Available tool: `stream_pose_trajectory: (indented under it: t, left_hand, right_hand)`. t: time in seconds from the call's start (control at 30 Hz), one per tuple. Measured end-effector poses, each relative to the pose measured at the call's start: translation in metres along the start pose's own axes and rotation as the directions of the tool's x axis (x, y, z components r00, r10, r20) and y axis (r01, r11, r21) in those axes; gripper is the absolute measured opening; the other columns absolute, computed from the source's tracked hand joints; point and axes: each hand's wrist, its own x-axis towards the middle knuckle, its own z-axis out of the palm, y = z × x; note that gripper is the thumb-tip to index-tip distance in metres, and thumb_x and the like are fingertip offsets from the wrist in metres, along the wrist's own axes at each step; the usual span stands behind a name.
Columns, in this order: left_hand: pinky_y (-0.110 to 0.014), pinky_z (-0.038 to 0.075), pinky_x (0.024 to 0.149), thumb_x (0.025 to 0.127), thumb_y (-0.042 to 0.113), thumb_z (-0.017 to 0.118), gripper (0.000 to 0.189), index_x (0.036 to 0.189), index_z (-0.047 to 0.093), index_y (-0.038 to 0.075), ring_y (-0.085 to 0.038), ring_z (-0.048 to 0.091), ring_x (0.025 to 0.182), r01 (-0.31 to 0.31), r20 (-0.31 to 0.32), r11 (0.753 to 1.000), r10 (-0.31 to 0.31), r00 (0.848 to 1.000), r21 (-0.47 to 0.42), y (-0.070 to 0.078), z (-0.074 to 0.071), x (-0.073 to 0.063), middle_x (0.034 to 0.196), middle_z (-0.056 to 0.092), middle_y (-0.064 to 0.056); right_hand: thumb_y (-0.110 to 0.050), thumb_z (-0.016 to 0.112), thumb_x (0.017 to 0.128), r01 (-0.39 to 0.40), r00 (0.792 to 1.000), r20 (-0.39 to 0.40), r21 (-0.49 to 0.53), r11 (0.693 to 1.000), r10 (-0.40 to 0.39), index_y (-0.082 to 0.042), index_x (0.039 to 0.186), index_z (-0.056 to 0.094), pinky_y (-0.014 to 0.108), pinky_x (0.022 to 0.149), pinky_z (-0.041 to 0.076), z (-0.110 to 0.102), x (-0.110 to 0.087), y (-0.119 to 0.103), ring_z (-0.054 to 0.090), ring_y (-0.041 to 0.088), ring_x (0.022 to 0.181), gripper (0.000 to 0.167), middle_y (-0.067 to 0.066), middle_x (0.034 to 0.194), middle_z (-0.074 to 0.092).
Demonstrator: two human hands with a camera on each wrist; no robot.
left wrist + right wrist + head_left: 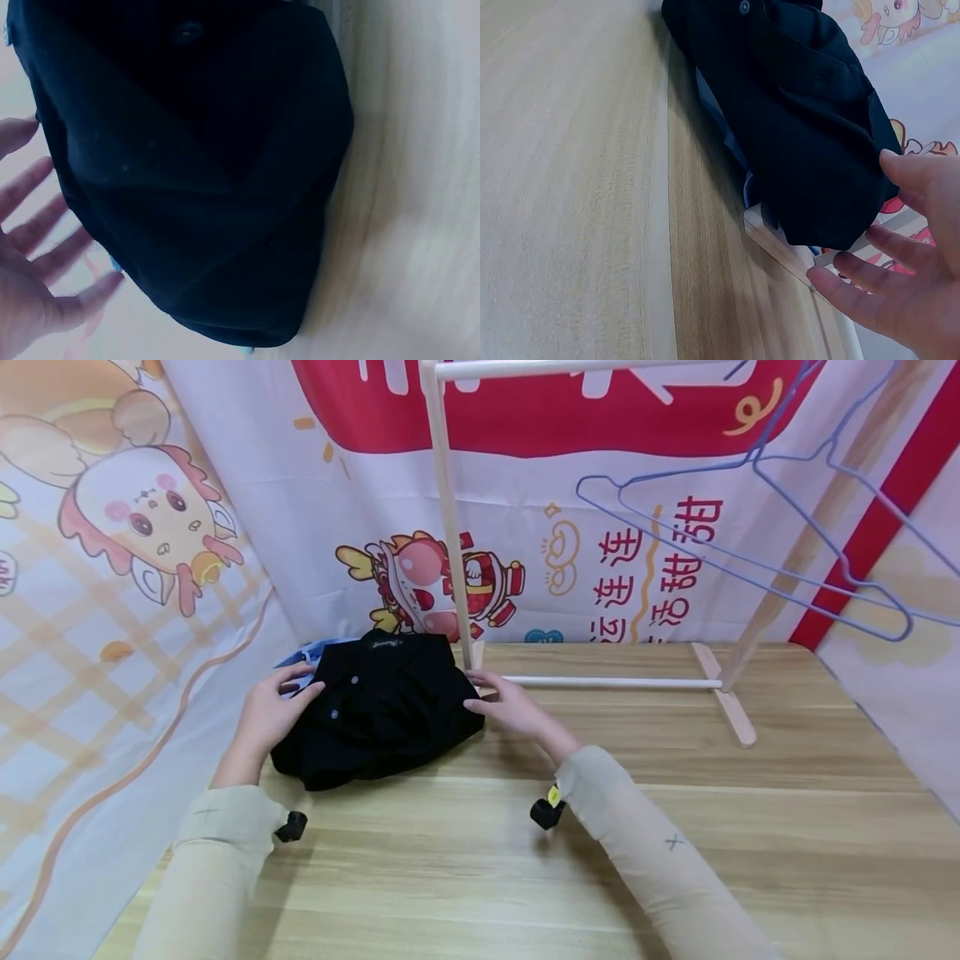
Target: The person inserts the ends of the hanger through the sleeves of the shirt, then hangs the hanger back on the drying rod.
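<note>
A black buttoned garment (390,710) lies bunched at the table's back left, with bluish cloth (300,656) showing under its far left edge. At its left side is my left hand (272,708); in the left wrist view the fingers (34,225) are spread along the garment's edge, not curled round it. My right hand (513,703) is at the opposite end. Its thumb and loosely spread fingers (885,281) are beside the black cloth (810,142) in the right wrist view, close to or touching it. Neither hand visibly grips the cloth.
A wooden rack (450,510) stands behind the garment, its left foot close to my right hand. Blue wire hangers (750,460) hang on the right. Printed cloth (300,527) covers the back and left side. The wooden table (420,868) extends toward me.
</note>
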Motion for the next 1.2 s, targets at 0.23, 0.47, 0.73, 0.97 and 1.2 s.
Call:
stream_pose_trajectory:
  t: [0.23, 0.47, 0.73, 0.97, 1.2]
  left_hand:
    - [-0.063, 0.037, 0.109, 0.101, 0.043, 0.064, 0.066, 0.147, 0.05, -0.002, -0.052, 0.043, 0.136, 0.085, 0.093, 0.996, -0.086, 0.992, 0.021, -0.005, -0.007, 0.001, 0.156, 0.039, -0.027]
    - [-0.067, 0.027, 0.112, 0.101, 0.049, 0.059, 0.075, 0.155, 0.039, 0.0, -0.054, 0.025, 0.144, 0.156, 0.209, 0.986, -0.166, 0.964, 0.064, -0.012, -0.013, -0.001, 0.161, 0.026, -0.032]
    - [-0.065, 0.019, 0.117, 0.099, 0.043, 0.064, 0.081, 0.157, 0.03, -0.003, -0.051, 0.014, 0.149, 0.208, 0.272, 0.978, -0.198, 0.942, -0.009, -0.022, -0.01, -0.005, 0.163, 0.017, -0.032]
    - [-0.064, 0.025, 0.115, 0.1, 0.041, 0.063, 0.083, 0.159, 0.025, -0.003, -0.055, 0.023, 0.144, 0.234, 0.3, 0.972, -0.219, 0.928, -0.014, -0.023, -0.005, -0.006, 0.157, 0.021, -0.04]
    - [-0.068, 0.032, 0.108, 0.097, 0.042, 0.07, 0.094, 0.164, 0.015, 0.006, -0.058, 0.021, 0.143, 0.266, 0.349, 0.964, -0.243, 0.905, -0.019, -0.021, -0.005, -0.006, 0.159, 0.014, -0.041]
  right_hand:
    - [-0.014, 0.068, 0.1, 0.018, 0.999, 0.049, 0.069, 0.997, -0.022, -0.013, 0.159, 0.038, 0.048, 0.101, 0.051, -0.001, 0.003, 0.001, 0.052, 0.038, 0.132, 0.066, 0.016, 0.157, 0.041]
    - [-0.012, 0.074, 0.095, 0.082, 0.992, 0.095, 0.008, 0.997, -0.083, -0.012, 0.16, 0.034, 0.046, 0.115, 0.037, 0.0, 0.008, -0.002, 0.041, 0.036, 0.141, 0.077, 0.013, 0.162, 0.034]
    - [-0.017, 0.078, 0.092, 0.075, 0.989, 0.132, -0.107, 0.991, -0.061, -0.015, 0.161, 0.032, 0.047, 0.118, 0.031, 0.005, 0.014, -0.004, 0.031, 0.029, 0.148, 0.084, 0.011, 0.165, 0.029]
    - [-0.019, 0.081, 0.09, 0.057, 0.991, 0.129, -0.163, 0.985, -0.036, -0.017, 0.161, 0.033, 0.047, 0.121, 0.024, 0.011, 0.016, -0.004, 0.028, 0.028, 0.15, 0.086, 0.012, 0.164, 0.03]
    - [-0.021, 0.085, 0.087, 0.091, 0.986, 0.156, -0.245, 0.965, -0.053, -0.021, 0.163, 0.029, 0.048, 0.121, 0.024, 0.017, 0.017, -0.009, 0.025, 0.028, 0.151, 0.094, 0.013, 0.165, 0.027]
